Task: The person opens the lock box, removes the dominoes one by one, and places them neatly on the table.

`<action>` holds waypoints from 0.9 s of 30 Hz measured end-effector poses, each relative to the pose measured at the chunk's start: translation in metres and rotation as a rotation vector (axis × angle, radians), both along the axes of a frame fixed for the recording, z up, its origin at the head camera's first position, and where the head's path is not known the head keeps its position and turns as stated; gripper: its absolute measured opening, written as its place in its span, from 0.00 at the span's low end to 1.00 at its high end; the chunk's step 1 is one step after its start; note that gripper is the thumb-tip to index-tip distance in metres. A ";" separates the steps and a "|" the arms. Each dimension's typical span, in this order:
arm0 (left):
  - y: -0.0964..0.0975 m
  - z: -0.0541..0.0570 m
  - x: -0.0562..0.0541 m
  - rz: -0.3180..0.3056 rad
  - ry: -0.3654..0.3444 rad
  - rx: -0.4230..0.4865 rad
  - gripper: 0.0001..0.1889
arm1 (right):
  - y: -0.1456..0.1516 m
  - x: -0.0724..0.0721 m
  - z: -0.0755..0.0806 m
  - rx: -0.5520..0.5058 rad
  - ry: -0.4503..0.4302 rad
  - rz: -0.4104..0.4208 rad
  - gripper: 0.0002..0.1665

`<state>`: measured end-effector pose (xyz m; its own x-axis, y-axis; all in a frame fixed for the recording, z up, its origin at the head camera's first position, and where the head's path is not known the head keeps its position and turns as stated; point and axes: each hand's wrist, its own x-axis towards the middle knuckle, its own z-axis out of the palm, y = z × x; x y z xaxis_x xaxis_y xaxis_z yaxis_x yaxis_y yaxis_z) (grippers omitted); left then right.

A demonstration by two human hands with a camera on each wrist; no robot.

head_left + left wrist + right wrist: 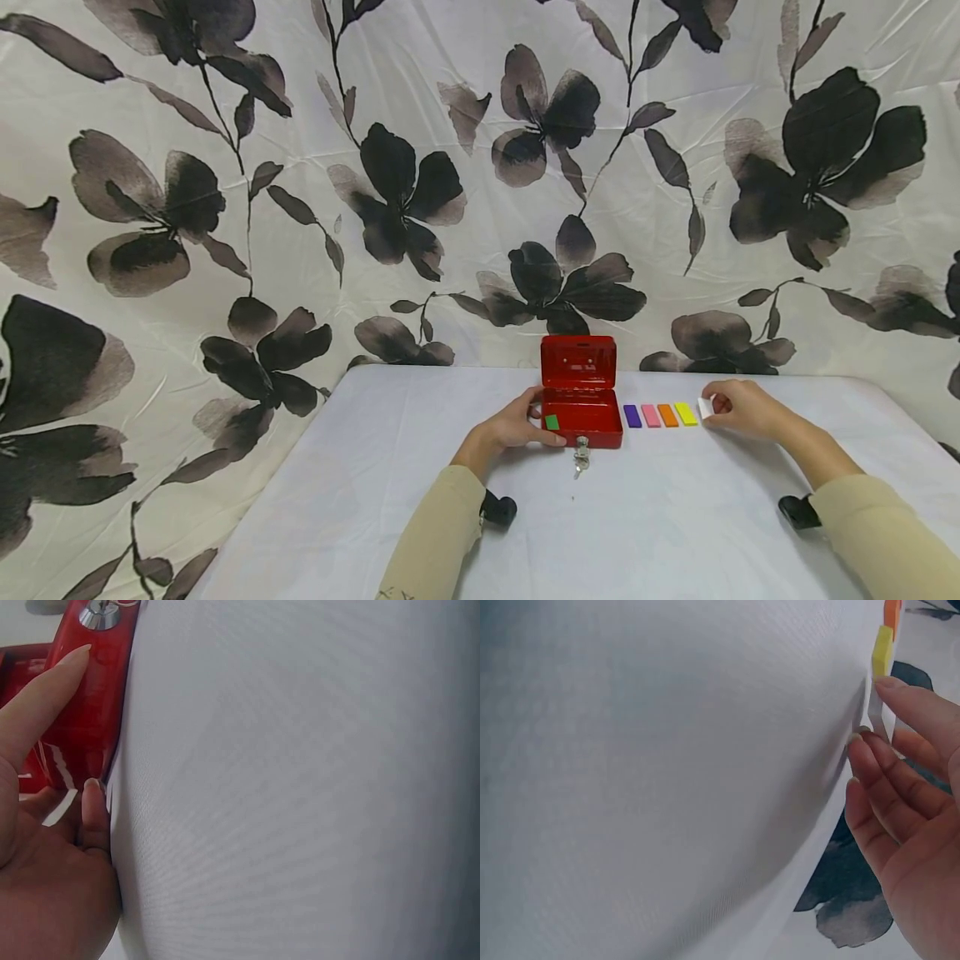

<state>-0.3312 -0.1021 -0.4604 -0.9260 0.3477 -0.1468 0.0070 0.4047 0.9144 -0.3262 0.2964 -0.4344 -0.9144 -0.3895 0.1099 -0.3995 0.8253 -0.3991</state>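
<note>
A red metal cash box (pixel 602 439) stands on the table with its lid (pixel 578 361) raised. My left hand (pixel 517 422) grips its left end, thumb along the front wall and fingers at the side. Inside, at the left, is a green block (pixel 552 422). Keys (pixel 581 461) hang from the lock (pixel 100 615) at the front. To the right, my right hand (pixel 750 409) pinches a white block (pixel 704 407) between thumb and fingers. In the right wrist view the white block (pixel 877 705) is beside the yellow block (pixel 883 652), partly hidden by the fingers.
Between box and right hand stand a purple block (pixel 632 416), a pink block (pixel 650 416), an orange block (pixel 667 415) and a yellow block (pixel 686 414) in a row. A white cloth (pixel 637 525) covers the table. Behind it hangs a flower-patterned curtain (pixel 480 208).
</note>
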 end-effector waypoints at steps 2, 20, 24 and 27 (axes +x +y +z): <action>0.001 0.000 0.000 -0.001 0.008 -0.012 0.49 | 0.001 -0.001 -0.001 0.004 -0.017 -0.005 0.23; 0.001 0.002 0.000 0.008 0.014 -0.035 0.49 | 0.000 -0.005 0.003 0.011 -0.137 0.026 0.22; 0.001 0.003 0.000 0.009 0.012 -0.036 0.49 | 0.000 -0.004 0.006 0.012 -0.144 0.039 0.21; 0.002 0.003 0.001 0.010 0.011 -0.032 0.49 | 0.000 -0.004 0.007 0.013 -0.156 0.035 0.21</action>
